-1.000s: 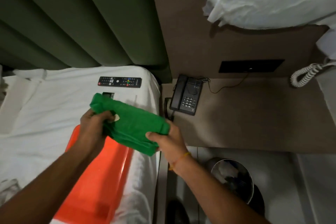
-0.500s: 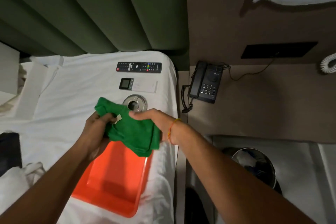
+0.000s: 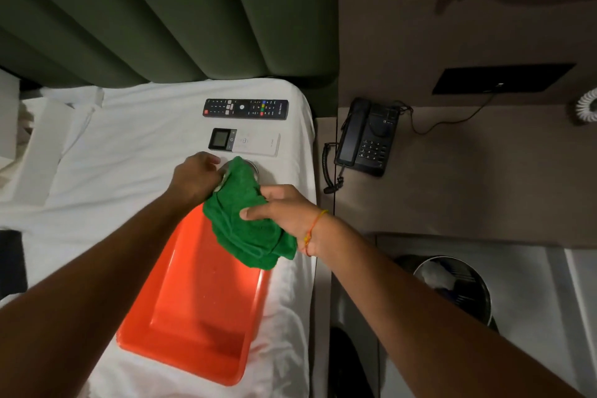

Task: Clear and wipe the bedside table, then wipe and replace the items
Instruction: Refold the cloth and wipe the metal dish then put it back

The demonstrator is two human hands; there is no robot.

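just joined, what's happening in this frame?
A person is cleaning bedside items laid out on the bed. The right hand holds a green cloth and the left hand is at a round metal item that the cloth mostly covers. A black remote and a white remote lie just beyond on the sheet, an orange tray sits nearer. The phone is the only item showing on the bedside table.

Dim room, padded green headboard [image 3: 161, 16], brown wall panel [image 3: 403, 26], white-sheeted bed [image 3: 122, 145], perhaps tiled floor [image 3: 533, 284]
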